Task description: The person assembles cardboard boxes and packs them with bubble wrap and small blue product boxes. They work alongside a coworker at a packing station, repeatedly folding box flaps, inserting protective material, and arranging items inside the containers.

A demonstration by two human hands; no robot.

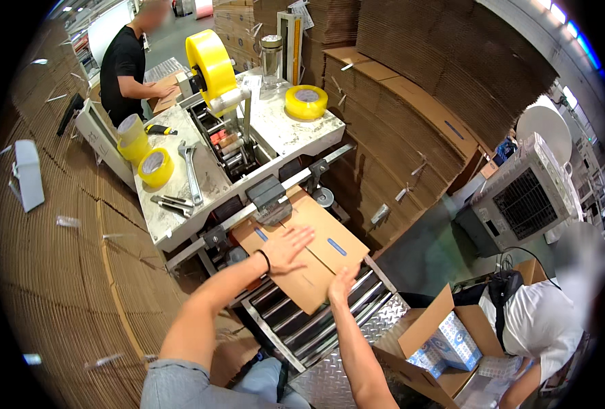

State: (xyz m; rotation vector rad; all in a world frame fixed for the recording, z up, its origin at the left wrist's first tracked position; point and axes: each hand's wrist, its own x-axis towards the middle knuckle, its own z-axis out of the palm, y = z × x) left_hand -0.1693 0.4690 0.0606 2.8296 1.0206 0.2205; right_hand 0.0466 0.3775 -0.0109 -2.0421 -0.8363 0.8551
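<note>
A closed brown cardboard box [302, 288] lies flat on the roller conveyor [377, 292], its far end under the guide bar of a carton sealing machine [268, 199]. My left hand [287, 251] rests on the box top, palm down with fingers spread. At the box's near right corner, my right hand [342, 286] grips the side edge; some of its fingers are hidden. A large yellow tape roll [210, 63] is mounted above the machine, beyond the box.
An adjustable wrench [192, 178], tape rolls [157, 168] and a utility knife [159, 129] lie on the machine top. Flattened cardboard stacks [398, 123] stand around. A co-worker [122, 71] handles cardboard beyond; another person [534, 317] is beside an open carton [425, 334] at right.
</note>
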